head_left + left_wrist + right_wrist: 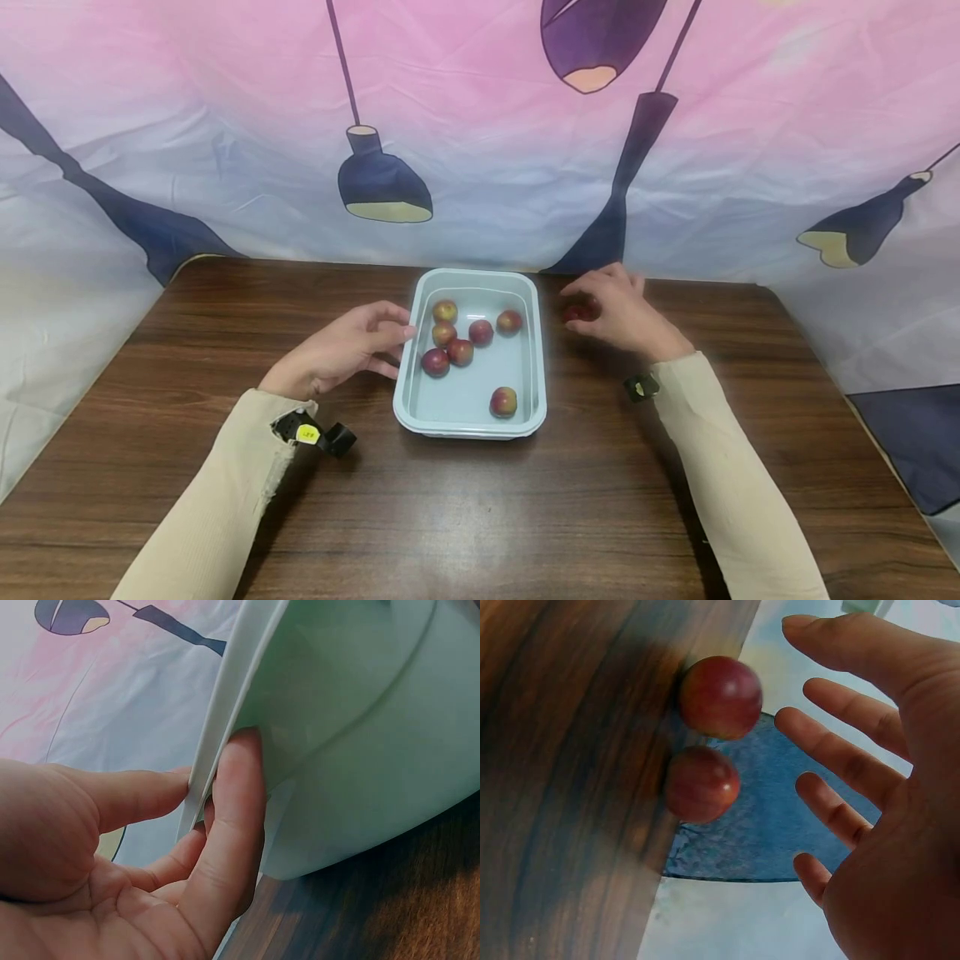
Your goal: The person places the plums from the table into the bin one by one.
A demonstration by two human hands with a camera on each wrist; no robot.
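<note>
A pale blue plastic tray (pixel 468 389) holds several red and yellow plums (pixel 461 352), most of them grouped toward its left side and one near the front right. My left hand (pixel 348 346) pinches the tray's left rim, thumb on one side and fingers on the other, as the left wrist view shows. To the right of the tray, my right hand (pixel 618 308) is over two plums on the table. Its fingers (pixel 840 754) are spread in the right wrist view, apart from the upper plum (pixel 721 697) and the lower plum (pixel 702 784).
The dark wooden table (pixel 465 517) extends to both sides and in front of the tray. Behind its far edge hangs a pink and blue cloth (pixel 480 183) printed with lamps. A small black device (pixel 313 432) is strapped at the left wrist.
</note>
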